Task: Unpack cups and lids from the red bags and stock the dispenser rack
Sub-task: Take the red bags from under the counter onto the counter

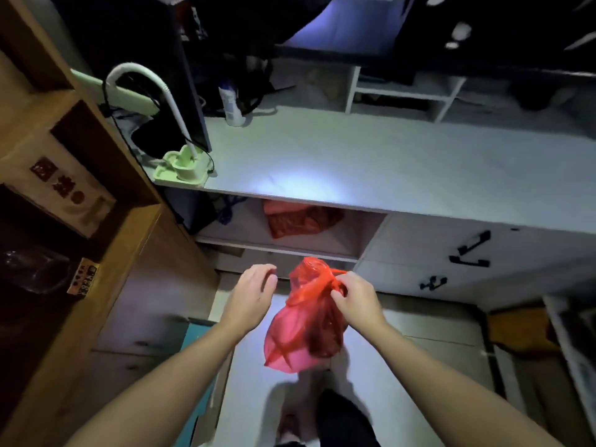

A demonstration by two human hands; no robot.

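Observation:
A tied red plastic bag hangs in the air in front of me, bulging with contents I cannot make out. My right hand pinches its knotted handles at the top right. My left hand hovers just left of the bag with fingers loosely curled, holding nothing. A second red bag lies crumpled on the open shelf under the white counter. No cups, lids or dispenser rack can be seen.
A green lamp base with a white gooseneck stands at the counter's left end, a white bottle behind it. Wooden cabinets close in on the left. White drawers with black handles sit at the right. My feet are on the floor below.

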